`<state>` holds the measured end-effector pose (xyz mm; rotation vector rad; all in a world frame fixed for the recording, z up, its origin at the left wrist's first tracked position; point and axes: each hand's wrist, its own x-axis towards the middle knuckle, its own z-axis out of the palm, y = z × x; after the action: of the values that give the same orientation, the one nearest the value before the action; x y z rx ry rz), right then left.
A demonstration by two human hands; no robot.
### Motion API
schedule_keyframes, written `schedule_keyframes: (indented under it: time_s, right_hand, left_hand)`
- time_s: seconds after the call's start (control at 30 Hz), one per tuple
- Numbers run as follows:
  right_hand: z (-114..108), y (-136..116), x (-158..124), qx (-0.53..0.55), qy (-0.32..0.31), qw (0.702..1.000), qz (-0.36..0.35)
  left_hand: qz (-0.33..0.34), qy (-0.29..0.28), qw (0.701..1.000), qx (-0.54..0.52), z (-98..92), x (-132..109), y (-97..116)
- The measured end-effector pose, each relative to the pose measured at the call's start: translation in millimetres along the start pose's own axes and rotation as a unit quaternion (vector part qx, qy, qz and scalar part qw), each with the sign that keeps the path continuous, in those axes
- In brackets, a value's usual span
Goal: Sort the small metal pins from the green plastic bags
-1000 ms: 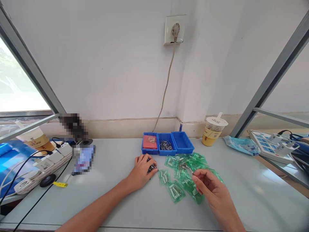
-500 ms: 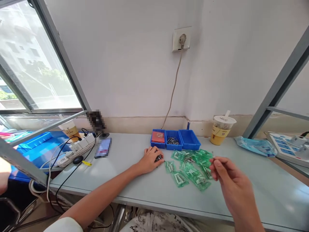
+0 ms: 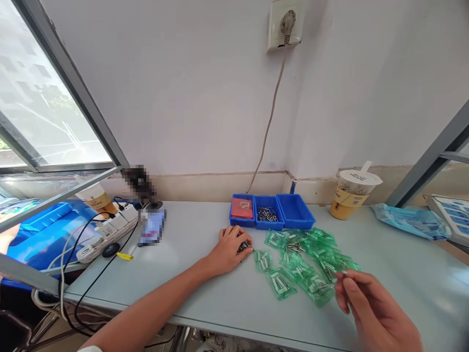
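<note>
Green bags of metal pieces lie spread and overlapping on the gray table, right of center. Table backs onto a wall; cord drops from a wall socket behind the boxes. Power strip with plugs at left, phone beside it, blurred out. Three blue boxes stand in a row near the wall: left box has red bags, middle box has loose metal pieces, right box sits just behind the bags. Cup and light-blue packet farther right, well apart from left hand. Bags lie between right hand and the boxes, blocking the straight line across the tabletop. Left hand is cupped palm-down over a small metal pile, fingers bent, covering most of it; can't tell if it grips any. Right hand, near the bags' right edge, has thumb and index pinched together on a tiny piece, too small to identify.
</note>
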<state>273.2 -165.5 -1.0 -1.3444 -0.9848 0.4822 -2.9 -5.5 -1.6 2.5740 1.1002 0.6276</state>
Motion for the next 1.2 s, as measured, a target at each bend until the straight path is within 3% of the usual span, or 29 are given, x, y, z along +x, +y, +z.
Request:
schedule_keyframes:
  time_s: [0.2, 0.4, 0.7, 0.77, 0.83, 1.03, 1.1, 1.2]
  right_hand:
    - [34, -20, 19, 0.009, -0.114, 0.993, 0.030]
    - [30, -9, 23, -0.021, -0.087, 0.993, 0.071]
    - [90, -24, 109, -0.147, -0.142, 0.978, 0.027]
    - [85, -27, 104, -0.182, -0.138, 0.973, 0.013]
    - [67, -29, 86, -0.199, -0.110, 0.974, -0.002]
    - [-6, -21, 22, -0.161, 0.114, 0.978, 0.069]
    - [-15, -19, 15, -0.147, 0.149, 0.973, 0.096]
    - [-12, -16, 13, -0.110, 0.144, 0.979, 0.098]
  left_hand:
    - [0.004, -0.001, 1.000, -0.009, -1.6, 1, 0]
    - [0.009, -0.004, 1.000, -0.014, -1.6, 1, 2]
    - [0.013, -0.007, 1.000, -0.016, -2.7, 2, 0]
    - [0.007, -0.009, 1.000, -0.020, -3.4, 1, 1]
    - [0.004, -0.012, 1.000, -0.024, -3.5, 1, 1]
    - [0.004, -0.015, 1.000, -0.027, -2.8, 2, 0]
    - [0.004, -0.016, 0.999, -0.028, -3.1, 3, -1]
    - [0.004, -0.022, 0.999, -0.025, -3.7, 2, 0]
